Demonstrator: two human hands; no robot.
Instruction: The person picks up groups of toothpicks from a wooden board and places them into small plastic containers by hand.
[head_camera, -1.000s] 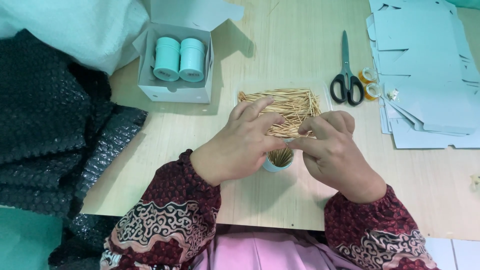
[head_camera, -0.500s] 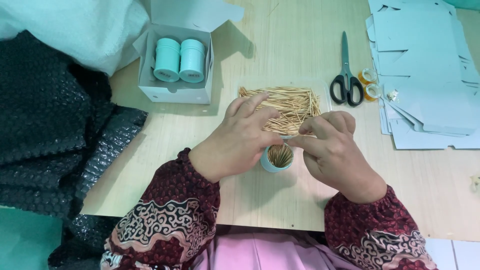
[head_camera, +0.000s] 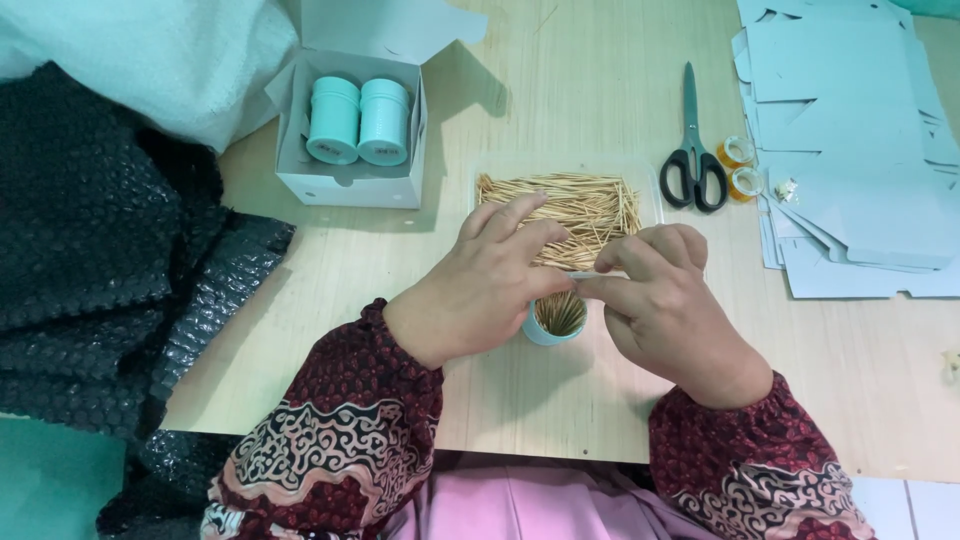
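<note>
Two teal tubes (head_camera: 357, 121) sit packed in the open white box (head_camera: 345, 185) at your left; your left hand (head_camera: 480, 290) steadies the teal cup (head_camera: 556, 320) half-filled with toothpicks (head_camera: 575, 205), while your right hand (head_camera: 665, 305) pinches a few above it. Next, I judge, lower them straight into the mouth

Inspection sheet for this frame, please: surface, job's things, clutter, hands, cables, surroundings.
Surface: light wooden table.
Job's things: small teal cup holding upright sticks; loose wooden sticks in a clear tray behind it.
Clutter: open box with two teal containers; scissors; tape rolls; flat cardboard blanks.
Hands: left hand beside the cup; right hand pinching over it.
Cables: nothing seen.
Surroundings: black bubble wrap at left.
</note>
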